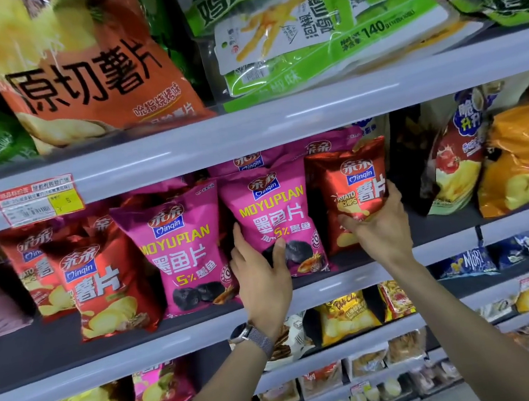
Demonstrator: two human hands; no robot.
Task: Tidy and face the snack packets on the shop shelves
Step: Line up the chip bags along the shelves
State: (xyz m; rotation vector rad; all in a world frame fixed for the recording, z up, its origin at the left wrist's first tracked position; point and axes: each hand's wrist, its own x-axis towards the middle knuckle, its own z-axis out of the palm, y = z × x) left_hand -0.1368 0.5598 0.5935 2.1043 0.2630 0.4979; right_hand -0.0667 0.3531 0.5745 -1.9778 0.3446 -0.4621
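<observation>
On the middle shelf (pixel 205 329) stand upright Qinqin packets. My left hand (pixel 261 273) grips the lower left side of a pink squid-chip packet (pixel 274 209), thumb across its front, fingers behind its edge. A second pink packet (pixel 186 248) stands just to its left. My right hand (pixel 381 223) holds a small red potato-chip packet (pixel 352 183) from below and the right, fingers curled round its side. It is raised and tilted slightly against the pink packet. More red potato-chip packets (pixel 101 281) stand at the left of the shelf.
The shelf above carries a big orange crisp bag (pixel 86 69) and green chicken-feet packs (pixel 319 29). A price tag (pixel 39 199) hangs on its rail. Tomato and orange bags (pixel 515 155) stand to the right. Lower shelves hold several small snack packets (pixel 349 316).
</observation>
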